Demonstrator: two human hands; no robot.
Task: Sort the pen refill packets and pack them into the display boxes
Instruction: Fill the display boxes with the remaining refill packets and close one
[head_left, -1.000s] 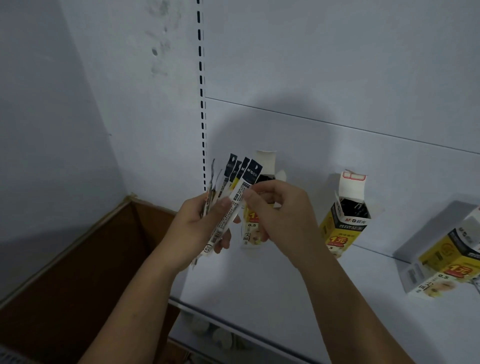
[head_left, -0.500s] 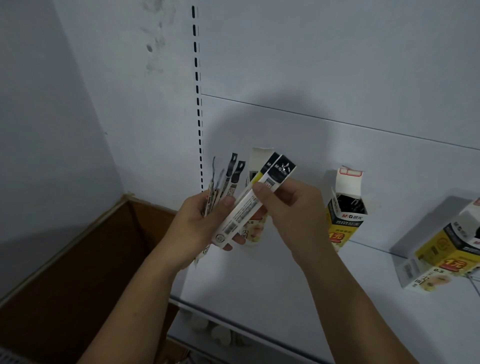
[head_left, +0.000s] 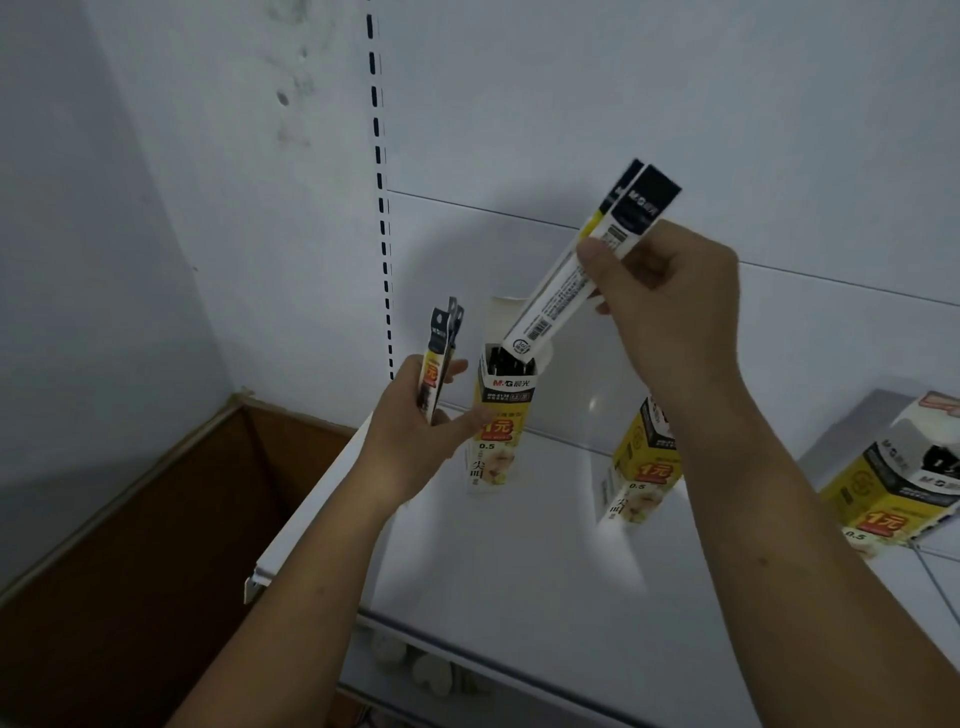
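The right hand pinches two packets, tilted, with their lower ends at the open mouth of the leftmost box on the shelf. The left hand grips more packets upright just beside it.

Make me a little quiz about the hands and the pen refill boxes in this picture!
1. True or false: the right hand holds refill packets with their lower ends at the mouth of the leftmost display box.
2. How many display boxes are on the shelf?
3. The left hand holds: A) more packets B) scissors C) nothing.
Key: 1 true; 2 three, counting the middle box and right box; 3 A.
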